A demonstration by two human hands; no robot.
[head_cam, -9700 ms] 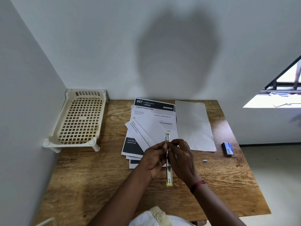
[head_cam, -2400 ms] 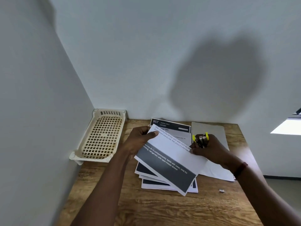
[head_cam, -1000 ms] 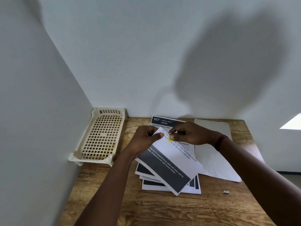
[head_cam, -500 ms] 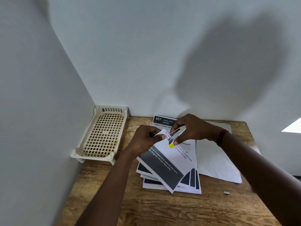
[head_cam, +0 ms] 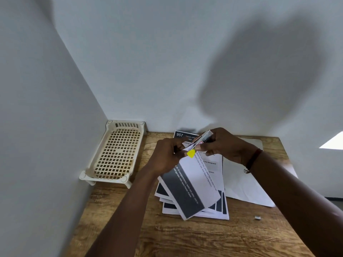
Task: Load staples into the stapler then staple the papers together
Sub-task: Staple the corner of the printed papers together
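My left hand (head_cam: 166, 156) pinches the top corner of a lifted set of printed papers (head_cam: 193, 184), white with a dark grey band. My right hand (head_cam: 225, 145) grips a slim silver stapler with yellow tips (head_cam: 199, 143), tilted, its yellow jaw end clamped over that same paper corner. The lifted papers slope down toward me over a stack of more printed sheets (head_cam: 219, 208) lying on the wooden table (head_cam: 185, 236). A small strip of staples (head_cam: 257, 217) lies on the table to the right.
A cream plastic lattice tray (head_cam: 116, 154) stands in the back left corner against the walls. A blank white sheet (head_cam: 245, 184) lies right of the stack. Grey walls close in the table at the back and left.
My right hand brought the stapler from the right to the papers' top corner and tilted it up over that corner. My left hand has kept the papers raised.
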